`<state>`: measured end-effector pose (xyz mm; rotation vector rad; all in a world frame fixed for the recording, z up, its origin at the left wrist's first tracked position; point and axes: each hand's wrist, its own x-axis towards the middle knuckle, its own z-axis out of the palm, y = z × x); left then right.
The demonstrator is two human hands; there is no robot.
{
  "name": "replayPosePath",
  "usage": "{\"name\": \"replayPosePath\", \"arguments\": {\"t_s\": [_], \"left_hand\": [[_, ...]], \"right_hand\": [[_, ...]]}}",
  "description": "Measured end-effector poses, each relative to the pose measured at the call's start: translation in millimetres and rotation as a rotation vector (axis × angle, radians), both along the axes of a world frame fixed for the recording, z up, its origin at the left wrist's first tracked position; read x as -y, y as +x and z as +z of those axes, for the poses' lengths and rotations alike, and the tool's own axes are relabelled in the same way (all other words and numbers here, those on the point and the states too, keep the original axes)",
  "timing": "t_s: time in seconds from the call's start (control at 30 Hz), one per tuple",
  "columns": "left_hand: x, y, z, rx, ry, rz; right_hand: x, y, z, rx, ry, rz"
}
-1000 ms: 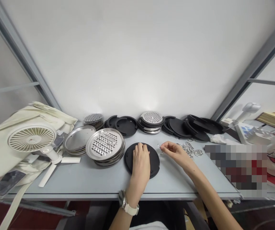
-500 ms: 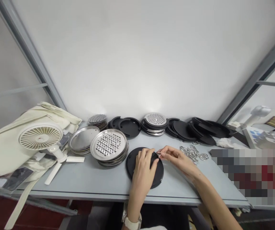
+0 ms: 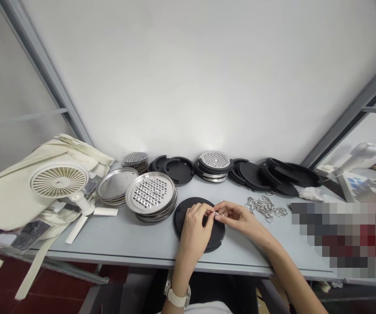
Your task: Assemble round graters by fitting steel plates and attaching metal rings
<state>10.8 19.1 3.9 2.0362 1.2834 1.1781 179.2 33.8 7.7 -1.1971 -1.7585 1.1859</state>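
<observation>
A round black plastic disc (image 3: 216, 242) lies flat on the grey table near its front edge. My left hand (image 3: 195, 229) is over it, thumb and forefinger closed in a pinch at a small shiny metal wire loop (image 3: 220, 214). From the right, my right hand (image 3: 238, 217) pinches the same loop at the disc's upper right edge. Fingertips partly hide the loop, so I cannot tell whether it passes through the disc. To the right of my right hand, a loose pile of similar wire loops (image 3: 264, 207) is spread on the table.
Stacked metal grater plates (image 3: 150, 194) and plain metal discs (image 3: 114, 185) stand to the left. Along the wall are black round holders (image 3: 179, 170), a stack topped by a perforated plate (image 3: 214, 159) and more black parts (image 3: 255, 174). A white fan (image 3: 60, 181) and cream bag (image 3: 8, 192) occupy the far left.
My left thumb and forefinger have moved from the disc's face to the wire loop and closed there. My right hand has shifted slightly left with the loop. The view has tilted a little.
</observation>
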Motion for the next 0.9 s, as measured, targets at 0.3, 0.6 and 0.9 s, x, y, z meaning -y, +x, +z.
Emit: {"name": "replayPosePath", "arguments": {"t_s": [0.3, 0.6, 0.9], "left_hand": [[-1, -4, 2.1, 0.147, -0.024, -0.071], [-1, -8, 1.4, 0.222, -0.05, -0.055], [-4, -8, -3.3, 0.246, -0.076, -0.001]], "right_hand": [[2, -1, -3.6, 0.045, 0.063, 0.004], [5, -2, -1.3, 0.098, 0.178, -0.057], [16, -10, -2.7, 0.241, 0.412, -0.102]]}}
